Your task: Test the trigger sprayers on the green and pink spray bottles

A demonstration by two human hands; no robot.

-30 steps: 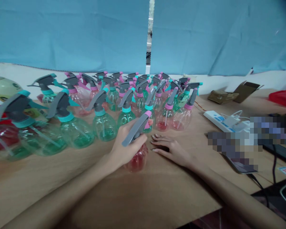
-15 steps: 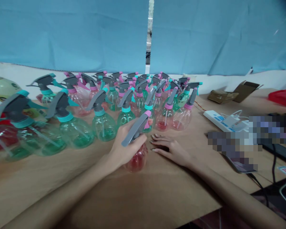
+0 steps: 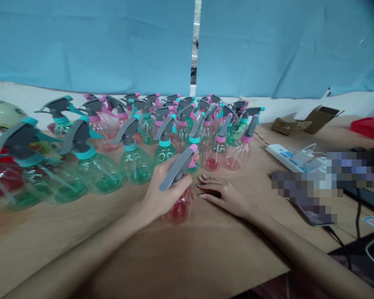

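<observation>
My left hand [image 3: 163,189] is wrapped round the neck of a pink spray bottle [image 3: 179,207] with a grey and pink trigger head. The bottle stands upright on the brown table [image 3: 187,257], and my fingers hide its collar. Just right of it, my right hand [image 3: 222,195] rests palm down on the table with the fingers stretched out, holding nothing. Behind my hands stand several more spray bottles, among them a green one [image 3: 137,164] with a turquoise collar and a pink one [image 3: 216,155] with a pink collar.
To the right lie a white power strip [image 3: 280,155] with plugs and cables, a partly blurred phone [image 3: 302,201], an open cardboard box [image 3: 322,118] and a red item [image 3: 369,128]. A blue sheet [image 3: 112,45] covers the wall behind. Large green bottles [image 3: 98,172] crowd the left side.
</observation>
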